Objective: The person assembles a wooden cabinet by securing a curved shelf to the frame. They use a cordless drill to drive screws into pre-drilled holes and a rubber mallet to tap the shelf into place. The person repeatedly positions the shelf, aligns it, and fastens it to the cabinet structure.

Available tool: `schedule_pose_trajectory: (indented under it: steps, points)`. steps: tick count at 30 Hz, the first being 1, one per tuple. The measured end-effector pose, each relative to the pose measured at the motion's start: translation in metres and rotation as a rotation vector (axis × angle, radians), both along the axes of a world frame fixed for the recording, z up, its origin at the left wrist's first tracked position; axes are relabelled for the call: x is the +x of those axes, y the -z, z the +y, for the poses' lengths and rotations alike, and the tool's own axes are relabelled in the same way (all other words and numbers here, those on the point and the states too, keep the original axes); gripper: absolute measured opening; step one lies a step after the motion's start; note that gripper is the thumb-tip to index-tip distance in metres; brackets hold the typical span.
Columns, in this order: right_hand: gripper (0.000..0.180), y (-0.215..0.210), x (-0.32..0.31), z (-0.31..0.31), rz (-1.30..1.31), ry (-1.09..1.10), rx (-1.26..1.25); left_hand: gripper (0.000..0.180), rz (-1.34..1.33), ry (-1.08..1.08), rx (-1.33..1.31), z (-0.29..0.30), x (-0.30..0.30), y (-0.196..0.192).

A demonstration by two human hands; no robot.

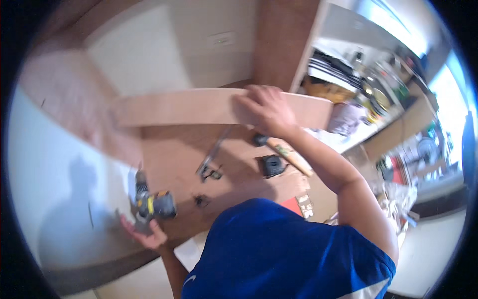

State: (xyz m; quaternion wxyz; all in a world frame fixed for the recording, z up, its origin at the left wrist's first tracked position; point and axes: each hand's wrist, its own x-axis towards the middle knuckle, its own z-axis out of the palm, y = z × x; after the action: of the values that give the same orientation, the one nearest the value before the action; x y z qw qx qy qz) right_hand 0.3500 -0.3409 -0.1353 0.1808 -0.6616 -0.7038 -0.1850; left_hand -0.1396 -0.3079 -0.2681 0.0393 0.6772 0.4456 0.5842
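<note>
A long, pale wooden board stands on edge across the far part of a brown wooden surface. My right hand grips its top edge right of the middle, the fingers bent over it and somewhat blurred. At the lower left, a yellow and black cordless drill lies with its chuck pointing away from me. My left hand is just behind the drill, thumb and fingers apart. Whether it touches the drill I cannot tell.
A hammer with a wooden handle, a black tape measure, a thin metal tool and a small dark heap lie on the surface. Wooden panels rise at the left. A cluttered shelf stands at the right.
</note>
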Motion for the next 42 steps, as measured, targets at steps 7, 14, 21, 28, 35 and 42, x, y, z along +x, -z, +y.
schedule_pose_trajectory:
  steps: [7,14,21,28,35,42]
  points:
    - [0.076,-0.094,0.007,0.032,-0.329,-0.147,0.303,0.099,0.352,0.165,0.346,0.058,0.093,-0.170]
    - [0.087,-0.224,-0.014,0.062,-0.453,-0.288,0.582,0.123,0.784,-0.230,0.607,0.144,0.159,-0.346]
    - [0.100,-0.282,0.010,0.090,-0.461,-0.257,0.683,0.122,0.784,-0.190,0.724,0.196,0.175,-0.426]
    - [0.089,-0.297,0.026,0.106,-0.516,-0.236,0.696,0.120,0.748,-0.125,0.785,0.225,0.189,-0.432]
    - [0.085,-0.289,0.028,0.106,-0.530,-0.169,0.667,0.116,0.735,-0.024,0.798,0.242,0.196,-0.429]
    - [0.071,-0.275,0.034,0.114,-0.585,-0.153,0.717,0.119,0.707,-0.041,0.769,0.250,0.205,-0.401]
